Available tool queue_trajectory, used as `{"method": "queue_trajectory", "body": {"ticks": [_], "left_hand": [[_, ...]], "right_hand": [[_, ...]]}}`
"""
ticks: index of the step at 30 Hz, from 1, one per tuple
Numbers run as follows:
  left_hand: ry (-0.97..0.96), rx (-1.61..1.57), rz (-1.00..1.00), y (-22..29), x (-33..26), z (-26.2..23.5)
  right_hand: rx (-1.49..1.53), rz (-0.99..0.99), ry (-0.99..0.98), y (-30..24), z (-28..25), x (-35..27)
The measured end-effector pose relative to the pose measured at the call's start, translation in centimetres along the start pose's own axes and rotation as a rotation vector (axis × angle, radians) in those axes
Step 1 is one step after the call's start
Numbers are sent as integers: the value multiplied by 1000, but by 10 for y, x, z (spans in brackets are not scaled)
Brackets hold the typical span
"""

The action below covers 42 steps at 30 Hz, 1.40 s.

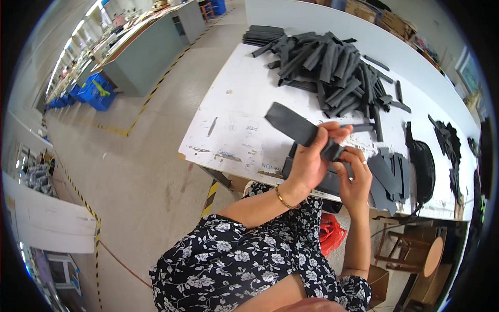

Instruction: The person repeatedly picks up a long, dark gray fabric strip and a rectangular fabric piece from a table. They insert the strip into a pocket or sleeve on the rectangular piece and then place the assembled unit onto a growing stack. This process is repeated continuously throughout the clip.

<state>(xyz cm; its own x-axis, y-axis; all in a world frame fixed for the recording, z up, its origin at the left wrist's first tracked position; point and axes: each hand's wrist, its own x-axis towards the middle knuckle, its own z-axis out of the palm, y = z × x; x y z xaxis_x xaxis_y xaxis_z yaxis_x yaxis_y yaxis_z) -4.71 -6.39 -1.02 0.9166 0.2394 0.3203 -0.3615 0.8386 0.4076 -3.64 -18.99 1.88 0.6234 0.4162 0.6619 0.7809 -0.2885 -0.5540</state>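
A dark grey flat strip (290, 122) of bendy material is held tilted above the near edge of the white table (218, 117). My left hand (307, 164) is closed around the strip's middle, thumb on top. At its near right end, my right hand (356, 177) pinches the strip, which looks folded or curled there. Under my hands, more dark flat pieces (328, 183) lie at the table's edge, partly hidden. Beside my right hand lie several loose flat dark pieces (391, 174). Farther back is a big heap of curled dark strips (327, 65).
A neat stack of dark strips (262, 35) sits at the far left corner. To the right are a black bag (422, 164) and dark scraps (446, 143). A white partition (312, 18) rises behind. Below stand a wooden stool (429, 255) and a red plastic bag (331, 234).
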Motion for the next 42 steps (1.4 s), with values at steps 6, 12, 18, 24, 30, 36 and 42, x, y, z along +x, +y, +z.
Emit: {"method": "queue_trajectory", "body": {"ticks": [6, 12, 18, 24, 30, 36, 42], "left_hand": [[-95, 87, 102, 17, 16, 0], [-404, 51, 19, 11, 22, -9], [-113, 227, 67, 57, 17, -53], [60, 245, 131, 58, 8, -49], [95, 988, 12, 67, 18, -29], [-128, 1711, 11, 62, 27, -60], [-400, 1747, 131, 32, 105, -48]], "right_hand": [[468, 314, 350, 17, 13, -22], [862, 520, 176, 5, 8, -8], [48, -118, 371, 15, -8, -12], [198, 71, 330, 20, -9, -22], [329, 629, 209, 58, -38, -15], [141, 599, 90, 100, -19, -33], [-401, 496, 208, 88, -40, -53]]}}
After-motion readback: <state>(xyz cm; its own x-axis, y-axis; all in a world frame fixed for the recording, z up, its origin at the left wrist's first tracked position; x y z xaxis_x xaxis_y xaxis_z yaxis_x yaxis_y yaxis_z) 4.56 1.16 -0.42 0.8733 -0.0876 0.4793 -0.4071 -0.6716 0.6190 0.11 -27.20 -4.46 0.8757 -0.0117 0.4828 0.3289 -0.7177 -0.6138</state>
